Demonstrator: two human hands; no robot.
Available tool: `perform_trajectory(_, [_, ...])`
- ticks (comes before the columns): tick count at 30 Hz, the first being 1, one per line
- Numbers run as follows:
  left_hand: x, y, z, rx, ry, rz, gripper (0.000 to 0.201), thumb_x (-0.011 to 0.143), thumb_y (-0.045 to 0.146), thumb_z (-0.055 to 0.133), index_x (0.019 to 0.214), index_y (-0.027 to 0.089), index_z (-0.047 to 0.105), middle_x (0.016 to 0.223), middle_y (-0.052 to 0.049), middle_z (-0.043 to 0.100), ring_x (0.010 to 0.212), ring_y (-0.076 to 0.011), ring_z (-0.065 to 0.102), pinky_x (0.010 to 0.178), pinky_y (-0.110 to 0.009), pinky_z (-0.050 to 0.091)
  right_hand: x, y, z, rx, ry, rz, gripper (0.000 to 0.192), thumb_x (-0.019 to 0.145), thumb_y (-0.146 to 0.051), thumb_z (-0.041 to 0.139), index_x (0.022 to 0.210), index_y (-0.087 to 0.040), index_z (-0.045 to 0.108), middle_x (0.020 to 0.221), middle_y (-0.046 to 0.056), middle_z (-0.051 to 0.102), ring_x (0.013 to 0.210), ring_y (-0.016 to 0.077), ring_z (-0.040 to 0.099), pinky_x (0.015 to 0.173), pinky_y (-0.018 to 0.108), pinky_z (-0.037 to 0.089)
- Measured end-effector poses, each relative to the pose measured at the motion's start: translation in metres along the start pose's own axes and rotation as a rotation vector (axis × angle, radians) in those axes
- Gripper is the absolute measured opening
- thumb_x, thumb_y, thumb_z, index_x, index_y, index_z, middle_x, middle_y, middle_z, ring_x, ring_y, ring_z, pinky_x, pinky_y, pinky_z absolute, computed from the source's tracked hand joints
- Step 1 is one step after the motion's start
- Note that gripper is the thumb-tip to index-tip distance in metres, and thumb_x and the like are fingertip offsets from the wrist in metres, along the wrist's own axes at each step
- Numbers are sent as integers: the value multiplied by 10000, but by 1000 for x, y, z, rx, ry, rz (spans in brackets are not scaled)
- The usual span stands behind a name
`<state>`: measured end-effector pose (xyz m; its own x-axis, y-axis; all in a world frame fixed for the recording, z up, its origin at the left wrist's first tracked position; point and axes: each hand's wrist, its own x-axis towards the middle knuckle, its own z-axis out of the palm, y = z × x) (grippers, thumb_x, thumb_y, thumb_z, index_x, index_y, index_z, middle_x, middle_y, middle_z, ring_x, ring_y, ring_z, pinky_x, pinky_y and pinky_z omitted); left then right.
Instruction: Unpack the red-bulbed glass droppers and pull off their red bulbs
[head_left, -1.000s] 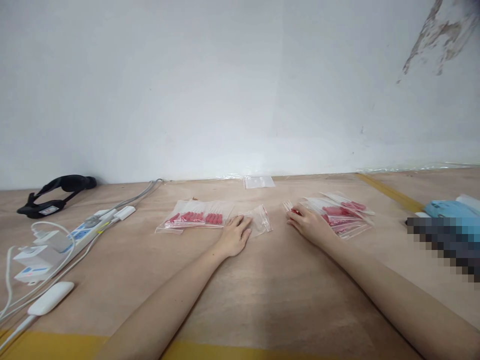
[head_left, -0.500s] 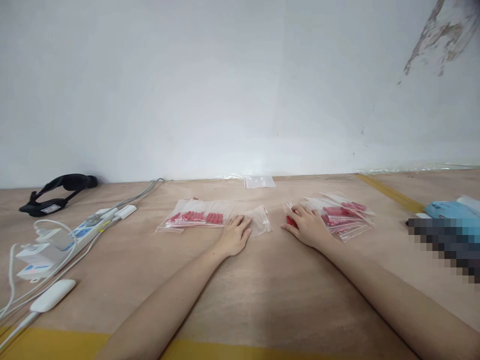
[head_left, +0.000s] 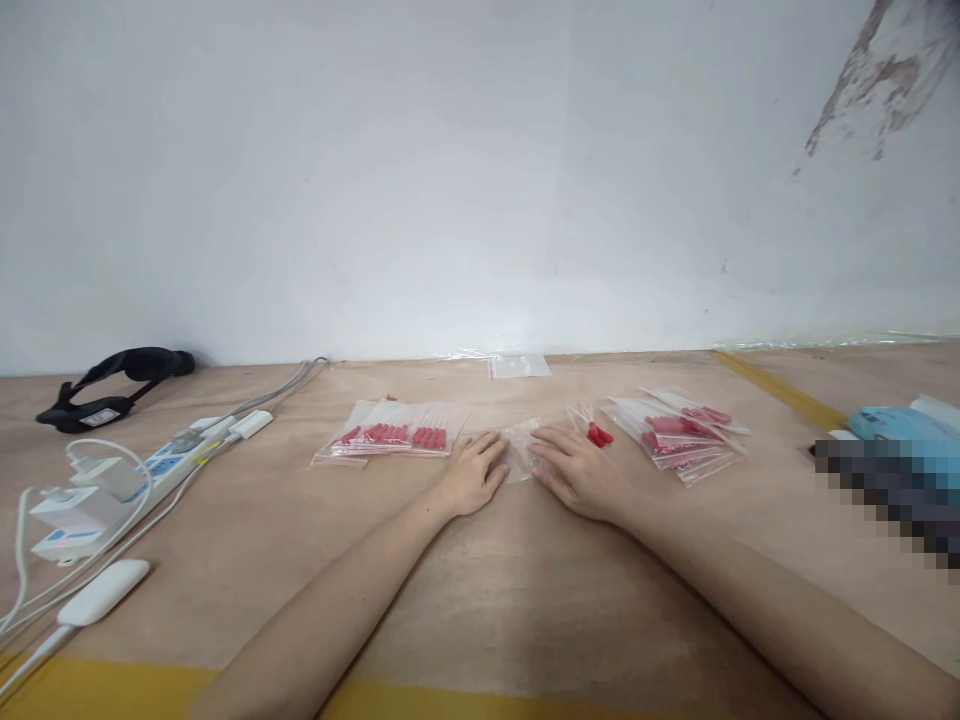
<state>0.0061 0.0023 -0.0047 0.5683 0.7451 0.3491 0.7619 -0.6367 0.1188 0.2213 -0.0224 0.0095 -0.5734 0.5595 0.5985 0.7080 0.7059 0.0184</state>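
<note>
Two bare hands lie on the wooden table (head_left: 525, 600), and between them sits one small clear zip bag (head_left: 520, 448) that looks empty. To the left of it lie filled bags (head_left: 391, 433) of red pieces, at least two overlapping, though the exact count cannot be told. To the right is a fanned pile of filled bags (head_left: 679, 432), several of them, too overlapped to count. One loose cluster of red pieces (head_left: 598, 435) lies just beside the right hand, between it and the pile. One more flat clear bag (head_left: 518, 365) rests near the wall.

The left hand (head_left: 472, 475) lies palm down with its fingers spread loosely and nearly flat; its fingertips touch the left edge of the small clear zip bag. The right hand (head_left: 581, 472) is likewise flat and open, fingers stretched toward the left, resting on the right edge of the same bag. Neither hand is clenched on anything; both only press or touch the bag against the table, and the two sets of fingertips are near each other but apart.

The small clear zip bag is transparent, slightly crumpled, with a thin red line at its closure, lying flat in the middle of the table

At far left are one white power strip (head_left: 161, 460) with plugged cables, one white oblong device (head_left: 103, 592) and one black strap (head_left: 112, 385)
</note>
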Motion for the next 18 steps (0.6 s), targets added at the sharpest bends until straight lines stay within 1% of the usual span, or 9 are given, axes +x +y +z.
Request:
perform_trajectory(2, [0,-2,1,-6,-28,-12,433,876,360,355,1257,166,423,1320,-104,407,1229,-219,342,1021,-401,261,4,-5,8,61,-76,-36,373,852,-359,411,1166,-188,517,1210,89,517,1163,221,415,935,390,370])
perform_trajectory(4, [-1,-3,0,-7,-55,-37,437,880,382,341,1257,176,425,1328,-105,396,1238,-225,331,1024,-406,249,5,-4,17,84,-142,-6,391,862,-370,386,1178,-177,511,1207,94,523,1166,227,419,944,413,363])
perform_trajectory(6, [-1,-4,-1,-9,-87,-60,443,884,397,326,1260,183,422,1339,-108,381,1247,-234,317,1025,-412,238,3,3,22,80,-181,58,351,876,-322,359,1133,-172,545,1189,94,538,1137,216,451,938,416,367])
perform_trajectory(8, [-2,-3,-4,-7,-116,-66,452,888,407,312,1264,179,415,1344,-114,371,1254,-239,305,1026,-407,233,1,11,22,64,-200,85,303,874,-250,357,1048,-180,594,1144,84,568,1103,200,479,926,399,375])
perform_trajectory(10, [-3,1,-7,3,-136,-59,455,888,411,308,1260,174,416,1338,-118,375,1252,-242,306,1021,-395,242,-1,16,17,48,-205,75,273,859,-194,370,940,-185,630,1073,74,599,1063,189,499,893,365,395])
perform_trajectory(12, [-4,7,-10,28,-136,-65,443,886,403,312,1243,168,428,1314,-123,400,1226,-250,340,1000,-390,273,-1,16,10,34,-180,82,272,845,-152,368,871,-181,637,1019,73,610,1005,178,520,845,333,413])
perform_trajectory(15, [-4,18,-16,86,-103,-117,394,867,411,356,1149,176,499,1196,-118,499,1119,-266,443,936,-403,337,0,7,1,38,-95,127,259,850,-167,373,902,-178,627,1000,71,612,936,169,535,807,322,409])
perform_trajectory(16, [-4,21,-18,103,-85,-144,370,860,418,371,1091,177,532,1130,-113,536,1070,-267,475,913,-406,354,0,3,0,56,-83,113,250,856,-192,381,913,-186,625,988,63,617,924,166,536,810,327,401])
perform_trajectory(18, [-2,23,-20,112,-35,-197,317,857,403,387,987,176,566,1016,-102,571,993,-253,512,875,-394,378,1,-2,0,107,-98,44,231,859,-247,405,888,-206,630,935,42,633,897,161,541,827,338,382])
